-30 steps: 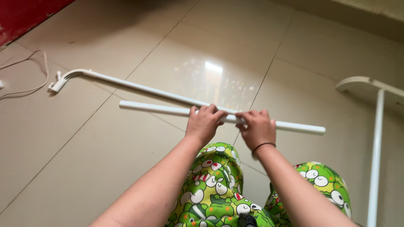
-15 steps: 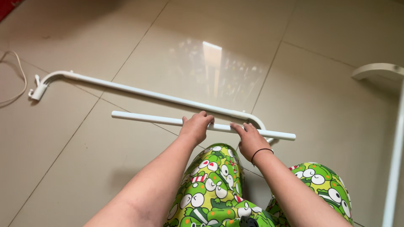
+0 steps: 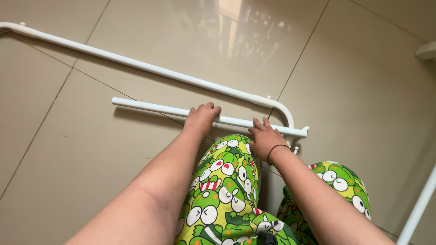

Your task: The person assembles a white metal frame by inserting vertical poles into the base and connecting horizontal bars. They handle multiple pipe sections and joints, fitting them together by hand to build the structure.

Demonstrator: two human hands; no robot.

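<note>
A straight white tube (image 3: 154, 108) lies low over the tiled floor, just in front of my knees. My left hand (image 3: 202, 118) curls over its middle. My right hand (image 3: 265, 138), with a black band on the wrist, has its fingers laid over the tube further right. Behind it runs a longer white tube (image 3: 136, 66) that bends down at its right end (image 3: 286, 113). The straight tube's right tip (image 3: 303, 132) sits beside that bend.
My knees in green cartoon-print trousers (image 3: 227, 181) fill the lower middle. Another white tube (image 3: 420, 206) slants along the bottom right edge. A white piece (image 3: 427, 51) pokes in at the right edge. The floor is beige tile with dark joints.
Both hands have drawn the straight tube nearer to my knees and lower. Its right end now sits by the bend of the long tube. The view has tilted downward.
</note>
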